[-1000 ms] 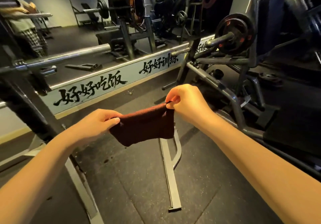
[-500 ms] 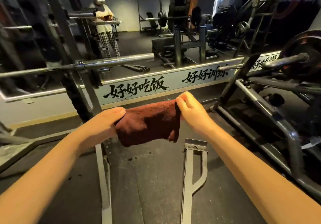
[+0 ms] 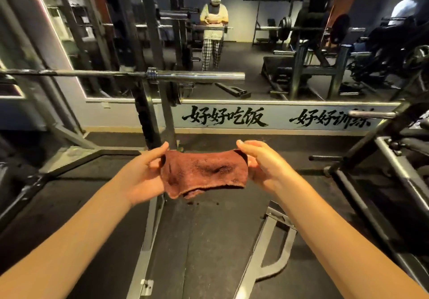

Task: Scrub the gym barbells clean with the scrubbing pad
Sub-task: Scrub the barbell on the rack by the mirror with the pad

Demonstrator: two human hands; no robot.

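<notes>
Scrubbing pad: reddish-brown cloth, held spread out between both hands above the dark floor. Left hand gripped its left end; right hand pinched its right end. Barbell: steel, lying level on the rack upright beyond the hands, well apart from the pad, untouched. Mirror behind, lettered strip beneath it.

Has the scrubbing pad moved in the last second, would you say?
Yes. The scrubbing pad has shifted left: it hung over the top of the grey floor bracket, and now sits between it and the rack upright.
</notes>
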